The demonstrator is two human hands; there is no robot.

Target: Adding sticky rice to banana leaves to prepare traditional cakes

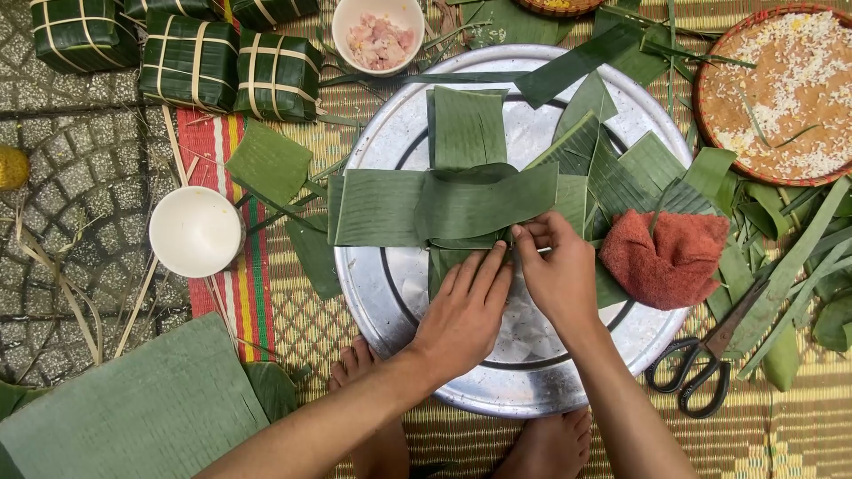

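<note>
Three square green leaf-wrapped packages (191,58), each tied crosswise with pale strips, stand in a row at the mat's (293,328) far left corner; no labels, signs or screens show.

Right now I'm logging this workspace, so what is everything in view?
leaf cross: 1, green, on tray centre
tray: 1, silver, on mat
wrapped parcels: at least 5, green with pale ties, top left
meat bowl: 1, white, top centre
empty bowl: 1, white, left of tray
cloth: 1, rust red, tray's right edge
rice basket: 1, red-rimmed, top right
scissors: 1, black, right of tray
loose leaves: many, green, around tray
left hand: flat on the leaves
right hand: pinching a leaf edge
</note>
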